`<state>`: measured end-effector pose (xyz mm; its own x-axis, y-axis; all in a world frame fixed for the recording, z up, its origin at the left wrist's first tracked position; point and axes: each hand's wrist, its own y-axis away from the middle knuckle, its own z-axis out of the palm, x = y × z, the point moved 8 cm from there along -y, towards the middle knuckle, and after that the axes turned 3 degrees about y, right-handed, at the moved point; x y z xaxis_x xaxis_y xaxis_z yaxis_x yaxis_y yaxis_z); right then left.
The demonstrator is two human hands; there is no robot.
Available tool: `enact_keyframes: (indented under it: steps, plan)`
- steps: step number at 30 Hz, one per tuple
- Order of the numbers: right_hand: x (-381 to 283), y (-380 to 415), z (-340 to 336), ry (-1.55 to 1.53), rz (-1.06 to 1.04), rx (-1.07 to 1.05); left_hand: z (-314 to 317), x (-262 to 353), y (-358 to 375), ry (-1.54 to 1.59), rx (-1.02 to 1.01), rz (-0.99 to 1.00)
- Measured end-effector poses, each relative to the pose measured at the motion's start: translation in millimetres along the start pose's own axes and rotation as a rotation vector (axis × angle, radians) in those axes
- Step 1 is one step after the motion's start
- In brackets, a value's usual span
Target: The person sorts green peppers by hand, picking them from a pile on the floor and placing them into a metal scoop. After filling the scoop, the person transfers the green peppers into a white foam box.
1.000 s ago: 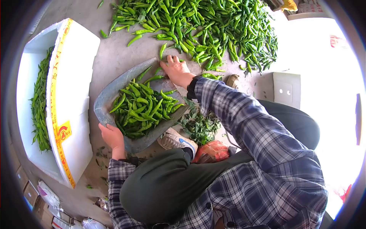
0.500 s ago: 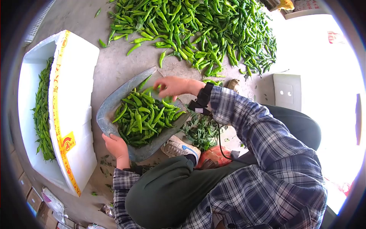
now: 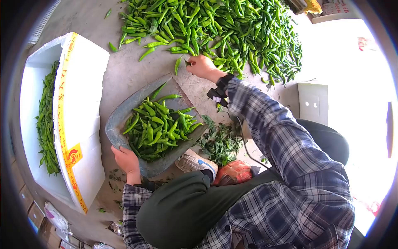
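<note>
My left hand (image 3: 126, 164) grips the near-left rim of a grey scoop (image 3: 112, 124), shaped like a dustpan. A heap of green chili peppers (image 3: 155, 128) lies in the scoop, with one pepper resting close to its far edge. My right hand (image 3: 201, 66) is beyond the scoop, at the near edge of a big pile of green chili peppers (image 3: 219, 31) on the floor. Its thumb and fingers are pinched together; what sits between them is too small to make out. A single pepper (image 3: 178, 65) lies just left of those fingertips.
A white foam box (image 3: 85, 124) holding green peppers stands on the left. Loose leaves (image 3: 222, 143) and a red plastic bag (image 3: 234, 172) lie beside my shoe (image 3: 195, 162). A pale box (image 3: 313, 101) is at the right, cartons at lower left.
My right hand has moved from above the scoop out to the edge of the floor pile. Another pepper now shows near the scoop's far side. My left hand stays on the rim.
</note>
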<state>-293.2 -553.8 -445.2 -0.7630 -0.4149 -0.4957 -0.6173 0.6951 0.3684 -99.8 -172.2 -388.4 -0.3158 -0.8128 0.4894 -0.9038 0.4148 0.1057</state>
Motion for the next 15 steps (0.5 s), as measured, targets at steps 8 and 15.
enact_keyframes:
  steps: [8, 15]
  plan:
    - [-12.6, 76.1, -9.5, -1.078, 0.187, -0.491, -0.5, 3.3, 1.6, -0.015, -0.005, 0.027]
    - [28.3, 108.7, -39.2, -0.913, 0.244, -0.465, 0.7, -0.5, -0.8, -0.06, 0.017, 0.067]
